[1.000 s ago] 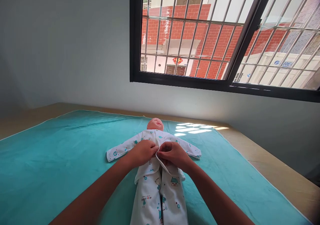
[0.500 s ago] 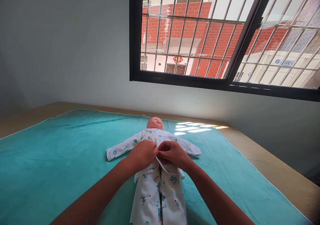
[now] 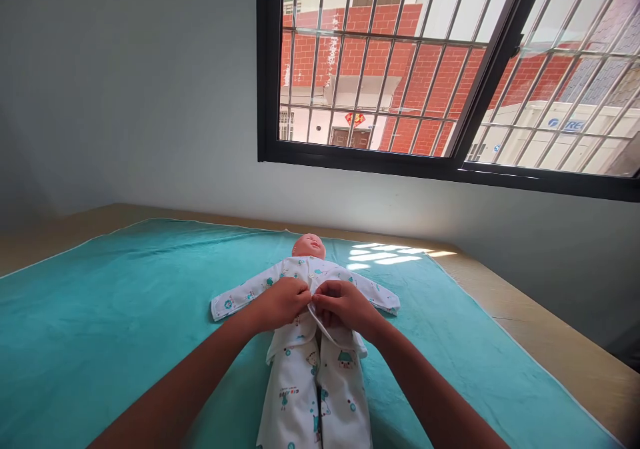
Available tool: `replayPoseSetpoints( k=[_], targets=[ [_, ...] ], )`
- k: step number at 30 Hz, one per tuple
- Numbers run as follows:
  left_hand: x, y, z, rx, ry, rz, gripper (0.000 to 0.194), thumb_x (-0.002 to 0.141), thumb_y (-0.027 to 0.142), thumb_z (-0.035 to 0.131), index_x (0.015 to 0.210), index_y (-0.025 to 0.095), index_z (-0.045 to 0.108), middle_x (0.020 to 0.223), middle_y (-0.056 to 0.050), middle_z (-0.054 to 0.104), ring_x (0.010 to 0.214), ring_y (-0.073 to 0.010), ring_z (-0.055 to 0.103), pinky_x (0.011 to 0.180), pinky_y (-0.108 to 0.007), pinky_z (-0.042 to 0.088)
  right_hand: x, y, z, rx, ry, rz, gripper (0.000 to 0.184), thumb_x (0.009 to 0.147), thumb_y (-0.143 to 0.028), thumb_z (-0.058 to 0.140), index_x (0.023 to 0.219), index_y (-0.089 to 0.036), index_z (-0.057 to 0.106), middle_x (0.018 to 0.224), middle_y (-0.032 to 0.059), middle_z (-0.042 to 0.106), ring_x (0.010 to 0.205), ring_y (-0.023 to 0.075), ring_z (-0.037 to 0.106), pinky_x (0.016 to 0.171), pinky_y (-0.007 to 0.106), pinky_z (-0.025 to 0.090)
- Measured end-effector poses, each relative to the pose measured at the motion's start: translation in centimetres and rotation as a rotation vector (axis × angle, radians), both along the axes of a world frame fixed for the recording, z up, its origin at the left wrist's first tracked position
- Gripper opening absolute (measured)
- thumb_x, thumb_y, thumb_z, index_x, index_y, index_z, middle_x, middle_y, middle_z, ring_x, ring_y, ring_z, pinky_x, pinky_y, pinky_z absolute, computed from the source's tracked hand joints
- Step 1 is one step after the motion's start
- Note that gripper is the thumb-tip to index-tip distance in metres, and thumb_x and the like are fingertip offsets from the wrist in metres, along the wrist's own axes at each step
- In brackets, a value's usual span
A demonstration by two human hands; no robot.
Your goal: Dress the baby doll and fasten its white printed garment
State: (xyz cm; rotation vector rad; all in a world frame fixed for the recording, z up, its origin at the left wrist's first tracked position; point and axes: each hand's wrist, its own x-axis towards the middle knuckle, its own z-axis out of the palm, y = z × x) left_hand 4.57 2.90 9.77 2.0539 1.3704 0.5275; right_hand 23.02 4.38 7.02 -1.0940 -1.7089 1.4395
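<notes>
A baby doll (image 3: 309, 245) lies on its back, head toward the wall, dressed in a white printed jacket (image 3: 293, 334) and matching trousers (image 3: 290, 396). The jacket's sleeves stretch out to both sides. Over the doll's chest, my left hand (image 3: 286, 300) is closed, its fingers pinching the jacket's front edge. Close beside it, my right hand (image 3: 345, 308) pinches the other front edge between thumb and forefinger. Below my hands the jacket front parts in a slanting gap. Whatever fastening lies at my fingertips is too small to make out.
A turquoise sheet (image 3: 125, 316) covers most of a wooden surface (image 3: 540, 322). Sunlight falls in patches near its far right edge. Behind stands a grey wall (image 3: 150, 102) with a black-framed, barred window (image 3: 360, 152).
My left hand has shifted slightly to the left, so a small gap shows between the two hands. My right hand stays at the jacket front. The view has moved a little.
</notes>
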Motion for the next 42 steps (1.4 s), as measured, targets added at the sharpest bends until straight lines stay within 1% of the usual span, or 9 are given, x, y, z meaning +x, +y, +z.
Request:
replayPoseSetpoints(
  k=[5, 11, 22, 25, 29, 32, 35, 40, 42],
  targets=[
    [0.1, -0.2, 0.1, 0.008, -0.027, 0.011, 0.031, 0.083, 0.033, 0.039, 0.055, 0.021, 0.039, 0.054, 0.003, 0.048, 0.054, -0.0119, 0.042, 0.050, -0.027, 0.026, 0.0, 0.1, -0.2, -0.016, -0.001, 0.002, 0.023, 0.078, -0.038, 0.069, 0.072, -0.017, 0.060, 0.057, -0.0023, 0.063, 0.050, 0.0098, 0.059, 0.045, 0.018, 0.041],
    [0.5, -0.1, -0.2, -0.094, -0.072, 0.080, 0.026, 0.080, 0.034, 0.041, 0.057, 0.022, 0.040, 0.051, 0.006, 0.045, 0.045, -0.0115, 0.045, 0.042, -0.025, 0.032, -0.2, -0.1, 0.2, -0.035, 0.009, -0.028, 0.021, 0.076, -0.035, 0.071, 0.076, -0.019, 0.057, 0.059, -0.0032, 0.064, 0.049, 0.0095, 0.058, 0.045, 0.018, 0.042],
    [0.1, -0.2, 0.1, -0.217, -0.284, 0.017, 0.028, 0.079, 0.037, 0.048, 0.057, 0.020, 0.046, 0.046, 0.007, 0.045, 0.043, -0.0089, 0.040, 0.046, -0.023, 0.033, 0.7, 0.1, 0.5, -0.060, 0.060, 0.044, 0.028, 0.076, -0.041, 0.074, 0.084, -0.018, 0.060, 0.064, -0.0033, 0.064, 0.050, 0.0081, 0.057, 0.045, 0.017, 0.040],
    [-0.2, 0.0, 0.0, -0.195, -0.221, 0.002, 0.029, 0.079, 0.038, 0.047, 0.056, 0.020, 0.046, 0.044, 0.006, 0.045, 0.043, -0.0097, 0.040, 0.047, -0.024, 0.031, 0.8, 0.2, 0.4, -0.067, 0.098, 0.058, 0.027, 0.077, -0.041, 0.072, 0.083, -0.018, 0.059, 0.064, -0.0032, 0.064, 0.050, 0.0075, 0.056, 0.045, 0.017, 0.039],
    [-0.4, 0.2, -0.1, -0.043, -0.036, 0.025, 0.022, 0.070, 0.035, 0.057, 0.057, 0.020, 0.049, 0.052, 0.005, 0.049, 0.053, -0.0109, 0.043, 0.048, -0.025, 0.028, 0.4, 0.6, -0.2, -0.056, 0.131, 0.014, 0.023, 0.082, -0.041, 0.064, 0.081, -0.020, 0.055, 0.062, -0.0035, 0.063, 0.044, 0.0084, 0.052, 0.041, 0.019, 0.035],
    [-0.4, -0.6, -0.2, -0.002, 0.023, -0.016, 0.021, 0.069, 0.034, 0.059, 0.057, 0.019, 0.050, 0.057, 0.005, 0.050, 0.058, -0.0113, 0.045, 0.050, -0.025, 0.027, -0.3, -0.1, -1.0, 0.067, 0.083, -0.088, 0.018, 0.084, -0.038, 0.058, 0.080, -0.021, 0.053, 0.056, -0.0054, 0.058, 0.041, 0.0100, 0.048, 0.040, 0.022, 0.034],
    [-0.7, -2.8, -0.8, 0.037, 0.050, 0.012, 0.017, 0.070, 0.033, 0.060, 0.063, 0.020, 0.051, 0.063, 0.005, 0.054, 0.061, -0.0120, 0.048, 0.052, -0.025, 0.028, -0.6, -2.7, -2.0, 0.340, -0.089, -0.208, 0.011, 0.084, -0.027, 0.056, 0.074, -0.022, 0.054, 0.058, -0.0049, 0.054, 0.050, 0.0118, 0.048, 0.049, 0.026, 0.038],
    [-1.6, -7.2, -3.2, 0.258, 0.146, 0.148, 0.020, 0.074, 0.026, 0.064, 0.093, 0.023, 0.055, 0.092, 0.002, 0.062, 0.077, -0.0151, 0.057, 0.061, -0.025, 0.035, 0.3, -7.8, -3.9, 0.823, -0.437, -0.067, 0.013, 0.084, -0.014, 0.057, 0.077, -0.024, 0.058, 0.077, 0.0008, 0.063, 0.072, 0.0190, 0.057, 0.064, 0.032, 0.046],
    [-1.5, -8.0, -3.9, 0.377, 0.225, 0.135, 0.014, 0.083, 0.025, 0.058, 0.097, 0.024, 0.057, 0.101, 0.000, 0.062, 0.087, -0.0183, 0.059, 0.068, -0.027, 0.040, 0.8, -8.4, -4.0, 1.000, -0.553, -0.127, 0.009, 0.083, -0.015, 0.061, 0.084, -0.024, 0.059, 0.088, 0.0032, 0.064, 0.082, 0.0225, 0.059, 0.072, 0.035, 0.049]
  ],
)
